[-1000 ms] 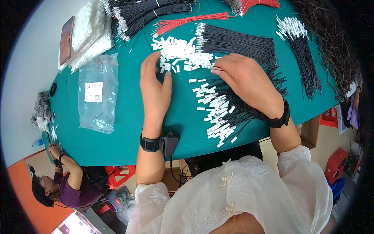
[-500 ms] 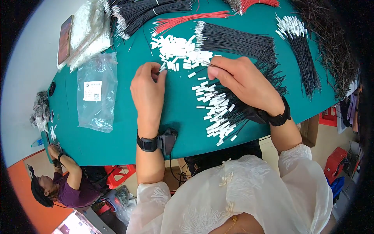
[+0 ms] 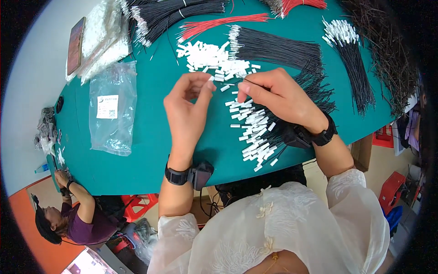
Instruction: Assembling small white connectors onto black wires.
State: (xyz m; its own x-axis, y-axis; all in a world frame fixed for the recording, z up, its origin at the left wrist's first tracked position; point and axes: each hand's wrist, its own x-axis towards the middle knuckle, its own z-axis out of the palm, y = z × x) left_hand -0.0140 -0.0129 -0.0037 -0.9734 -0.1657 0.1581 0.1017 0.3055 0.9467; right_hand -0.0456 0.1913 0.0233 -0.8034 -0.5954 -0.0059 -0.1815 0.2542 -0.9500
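Observation:
My left hand (image 3: 188, 109) is closed in a pinch, with a small white connector housing (image 3: 211, 79) between thumb and forefinger. Across from it, my right hand (image 3: 287, 98) pinches a thin black wire (image 3: 260, 85), whose end points toward the left hand. A narrow gap separates the two hands. Beyond them lies a loose pile of white connector housings (image 3: 205, 55). Below the right hand, black wires with white housings on their ends (image 3: 255, 130) spread in a row. Behind it rests a bundle of black wires (image 3: 278, 48) with bare silvery tips.
A green table (image 3: 169, 169) carries everything. On the left are a clear plastic bag (image 3: 112, 130), filled bags (image 3: 107, 41) and a phone (image 3: 76, 45). Red wires (image 3: 219, 25), a white-tipped black bundle (image 3: 351, 59) and dark wires (image 3: 378, 59) lie farther off. Another person (image 3: 75, 210) works at left.
My left hand has moved right, away from the edge of the pile and closer to the right hand, carrying a white housing. My right hand has shifted slightly left and nearer to me.

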